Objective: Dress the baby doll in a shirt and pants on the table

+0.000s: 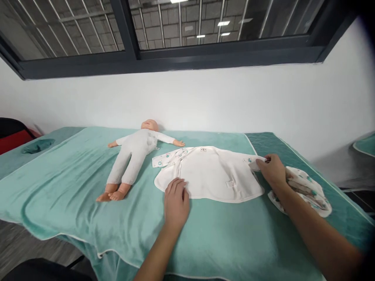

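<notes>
A white baby shirt (209,175) with patterned sleeves lies spread out, its inner side up, on a green cover. My right hand (272,168) pinches the cuff of the sleeve on the right. At the lower left part of the shirt rests my left hand (177,199), laid flat with its fingers on the cloth near the hem. To the left, a baby doll (136,148) in a white body suit is on its back, arms spread and bare feet toward me. Partly behind my right forearm is a folded patterned cloth (312,191).
The green cover (70,187) hangs in folds over the bed's front edge. A white wall (205,97) and a dark-framed window (175,60) with bars outside rise behind the bed. A red and black object (14,136) stands at the far left, and something black (43,271) is at the lower left.
</notes>
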`<state>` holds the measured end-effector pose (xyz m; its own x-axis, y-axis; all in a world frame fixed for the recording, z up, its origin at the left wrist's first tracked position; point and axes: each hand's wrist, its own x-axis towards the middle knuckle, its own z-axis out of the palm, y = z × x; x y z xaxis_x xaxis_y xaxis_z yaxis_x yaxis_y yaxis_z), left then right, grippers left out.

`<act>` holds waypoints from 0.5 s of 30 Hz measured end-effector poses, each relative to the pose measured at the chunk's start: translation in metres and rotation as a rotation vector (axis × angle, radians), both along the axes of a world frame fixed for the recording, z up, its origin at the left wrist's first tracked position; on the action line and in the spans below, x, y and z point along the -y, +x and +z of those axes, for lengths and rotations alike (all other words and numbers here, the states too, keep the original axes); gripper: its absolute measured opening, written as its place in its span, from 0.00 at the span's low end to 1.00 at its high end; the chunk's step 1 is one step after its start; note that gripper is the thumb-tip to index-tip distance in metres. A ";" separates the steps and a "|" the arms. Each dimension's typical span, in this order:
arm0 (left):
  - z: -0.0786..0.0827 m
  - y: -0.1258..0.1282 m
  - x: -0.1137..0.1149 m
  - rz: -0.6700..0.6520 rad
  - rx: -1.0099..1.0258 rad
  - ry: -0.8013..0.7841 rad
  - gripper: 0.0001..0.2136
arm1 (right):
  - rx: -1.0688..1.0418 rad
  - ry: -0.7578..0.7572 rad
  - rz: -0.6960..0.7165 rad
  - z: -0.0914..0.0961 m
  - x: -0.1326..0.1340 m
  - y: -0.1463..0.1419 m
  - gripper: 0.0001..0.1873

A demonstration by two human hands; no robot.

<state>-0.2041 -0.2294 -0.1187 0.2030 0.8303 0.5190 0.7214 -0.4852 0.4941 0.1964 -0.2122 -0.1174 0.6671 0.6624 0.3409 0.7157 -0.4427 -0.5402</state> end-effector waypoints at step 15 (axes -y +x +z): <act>0.002 0.002 0.001 0.023 -0.041 -0.004 0.13 | 0.135 -0.014 0.502 -0.012 0.000 -0.027 0.20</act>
